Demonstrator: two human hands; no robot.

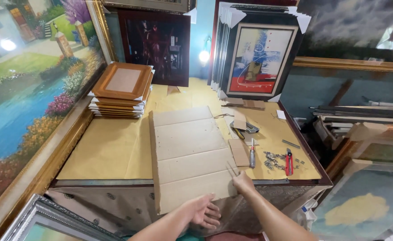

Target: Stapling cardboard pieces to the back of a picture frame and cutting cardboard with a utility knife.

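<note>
The cardboard sheet by my hands is light brown with straight fold lines across it. The tabletop is covered in yellow-brown paper and has a dark brown edge. The stack of frames is orange-brown with white corners. The screwdriver has a red and white handle. The cutter is red and black. The little metal pieces are shiny grey. The framed picture at the back has red, blue, white and yellow patches in a black frame.
</note>
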